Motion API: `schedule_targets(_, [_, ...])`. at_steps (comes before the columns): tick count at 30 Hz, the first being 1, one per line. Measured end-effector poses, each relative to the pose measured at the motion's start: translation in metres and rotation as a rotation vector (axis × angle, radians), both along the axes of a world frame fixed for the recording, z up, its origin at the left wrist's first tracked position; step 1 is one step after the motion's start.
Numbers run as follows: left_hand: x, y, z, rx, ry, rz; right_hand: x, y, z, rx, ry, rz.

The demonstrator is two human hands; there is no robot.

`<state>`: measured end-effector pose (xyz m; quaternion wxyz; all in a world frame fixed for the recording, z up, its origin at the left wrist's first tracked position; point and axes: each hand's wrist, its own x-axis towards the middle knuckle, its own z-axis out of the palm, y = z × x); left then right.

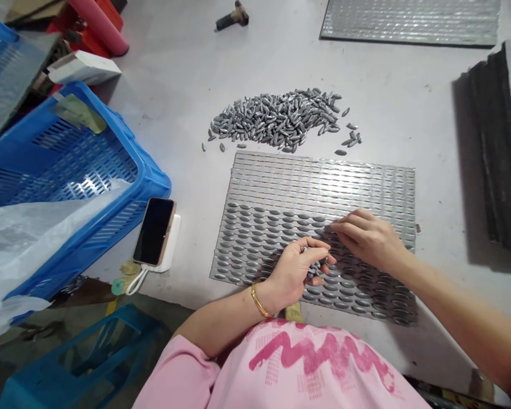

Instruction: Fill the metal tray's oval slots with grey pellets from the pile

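Note:
A grey tray point(276, 182) with rows of narrow slots lies on the table in front of me. Small grey oval pieces point(238, 238) sit in its nearer rows, while the farther slots show none. My left hand point(300, 267) is curled around a cluster of the same pieces over the tray's near half. Just beyond it, my right hand point(364, 236) has its thumb and fingertips pinched together at the edge of the filled rows. Whatever is between those fingertips is hidden. A loose heap of grey oval pieces point(276, 119) lies behind the tray.
To the left are a blue plastic crate point(149, 176) with clear plastic sheeting and a phone point(154, 232) on a white power bank. A stack of dark sheets point(494, 147) stands at right. Another slotted tray point(409, 23) and a small dark tool point(232, 17) lie farther back.

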<state>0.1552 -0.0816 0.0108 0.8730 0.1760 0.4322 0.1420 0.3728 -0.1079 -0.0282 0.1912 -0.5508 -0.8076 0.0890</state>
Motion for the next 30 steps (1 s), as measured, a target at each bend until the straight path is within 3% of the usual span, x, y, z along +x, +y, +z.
schedule_targets(10, [-0.004,-0.001,0.001,-0.007,0.002,0.024,0.001,0.008,0.013,0.011,-0.252,0.148])
schedule_targets(16, [-0.002,0.002,0.001,-0.027,0.026,0.094,0.001,0.011,0.016,-0.046,-0.232,0.146])
schedule_targets(21, [-0.001,0.005,0.006,-0.01,0.062,0.105,-0.005,0.005,0.032,-0.102,0.092,0.031])
schedule_targets(25, [0.0,0.004,0.004,0.011,0.05,0.101,-0.017,-0.004,0.05,-0.268,0.405,0.053])
schedule_targets(30, [0.001,0.001,-0.001,0.006,-0.04,0.076,-0.022,-0.01,0.048,-0.412,0.647,0.036])
